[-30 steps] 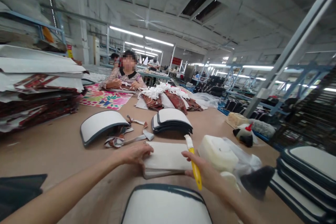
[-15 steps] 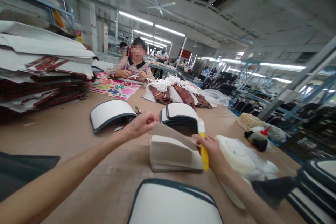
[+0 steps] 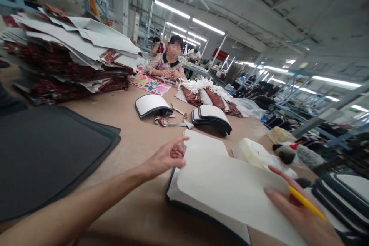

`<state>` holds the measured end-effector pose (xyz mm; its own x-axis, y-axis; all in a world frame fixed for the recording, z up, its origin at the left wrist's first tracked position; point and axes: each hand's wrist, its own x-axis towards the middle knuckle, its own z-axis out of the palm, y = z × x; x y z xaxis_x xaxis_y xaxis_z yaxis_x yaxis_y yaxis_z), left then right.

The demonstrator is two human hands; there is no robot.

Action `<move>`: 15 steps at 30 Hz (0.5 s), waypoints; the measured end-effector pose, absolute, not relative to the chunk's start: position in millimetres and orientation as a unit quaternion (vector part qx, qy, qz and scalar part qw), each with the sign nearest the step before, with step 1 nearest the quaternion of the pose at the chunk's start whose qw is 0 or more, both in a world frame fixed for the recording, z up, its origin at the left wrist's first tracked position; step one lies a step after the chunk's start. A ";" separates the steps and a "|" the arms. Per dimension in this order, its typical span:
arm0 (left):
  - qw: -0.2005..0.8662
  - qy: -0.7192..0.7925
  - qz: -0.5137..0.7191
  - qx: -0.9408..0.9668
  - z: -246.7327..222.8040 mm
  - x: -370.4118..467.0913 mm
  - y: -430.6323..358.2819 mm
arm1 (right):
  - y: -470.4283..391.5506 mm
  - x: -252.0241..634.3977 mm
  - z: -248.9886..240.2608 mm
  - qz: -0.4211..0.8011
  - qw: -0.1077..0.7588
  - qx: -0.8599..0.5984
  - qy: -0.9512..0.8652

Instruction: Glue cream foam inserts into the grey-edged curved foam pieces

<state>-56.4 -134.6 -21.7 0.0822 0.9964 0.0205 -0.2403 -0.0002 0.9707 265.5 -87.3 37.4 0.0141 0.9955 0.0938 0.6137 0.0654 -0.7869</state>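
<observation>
My right hand (image 3: 296, 203) grips the right edge of a white sheet (image 3: 225, 184), with a brush's yellow handle (image 3: 308, 201) tucked in the same hand. The sheet is tilted above a dark-edged white panel (image 3: 198, 209) near the table's front. At the sheet's left edge is my left hand (image 3: 170, 155), its index finger stretched out and the other fingers bent; the thumb is at the edge without a visible grip. Behind the raised sheet lies the white stack (image 3: 206, 142). The brush's bristles are hidden.
Curved dark-edged pieces (image 3: 152, 104) and a similar stack (image 3: 211, 117) lie beyond, with fabric strips (image 3: 175, 123) between them. Large dark sheets (image 3: 54, 153) are at left, below a tall fabric pile (image 3: 75, 54). A person (image 3: 170, 59) sits across the table. More panels (image 3: 343, 196) are stacked right.
The white sheet has come toward me, off the stack and over the front panel. My left hand's fingers have loosened from its left end. The view has swung left.
</observation>
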 end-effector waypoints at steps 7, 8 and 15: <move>0.593 0.455 0.511 0.424 -81.3 -52.5 -149.7 | -104.7 250.0 14.0 0.402 0.345 -0.619 -0.580; 0.594 0.460 0.508 0.422 -85.7 -53.4 -149.1 | -102.9 248.6 12.7 0.408 0.349 -0.617 -0.575; 0.596 0.473 0.493 0.421 -102.7 -56.8 -147.6 | -94.3 244.8 0.9 0.418 0.351 -0.616 -0.569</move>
